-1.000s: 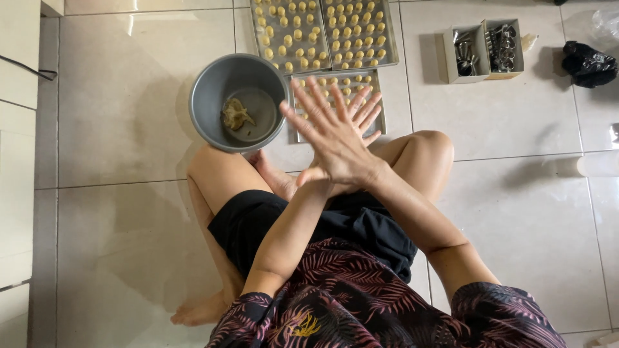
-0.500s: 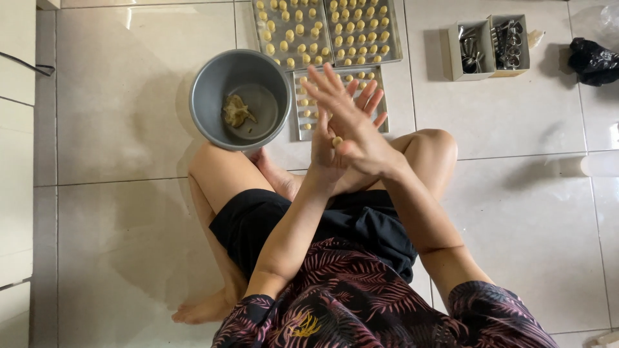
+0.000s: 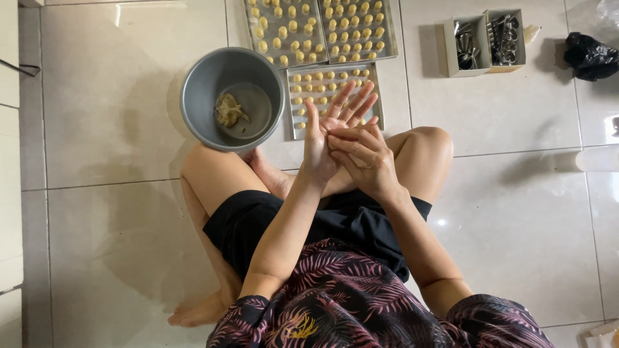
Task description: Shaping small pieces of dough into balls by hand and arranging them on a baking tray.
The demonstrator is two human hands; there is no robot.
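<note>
The left hand (image 3: 329, 138) is upright with fingers spread, palm facing the right hand (image 3: 364, 154), whose curled fingers press against it (whether dough sits between them cannot be told). At ten o'clock stands a grey bucket (image 3: 196, 96) holding dough (image 3: 229, 111); at twelve, a tray (image 3: 377, 96) of small dough balls.

I am looking down at a pale tiled floor (image 3: 116, 116) that is carrying everything: a grey metal bowl (image 3: 193, 96) is sitting on it just beside three baking trays (image 3: 380, 55) lying edge to edge, two small open boxes (image 3: 451, 64) are standing further right, and a black crumpled bag (image 3: 590, 57) is lying near the corner
</note>
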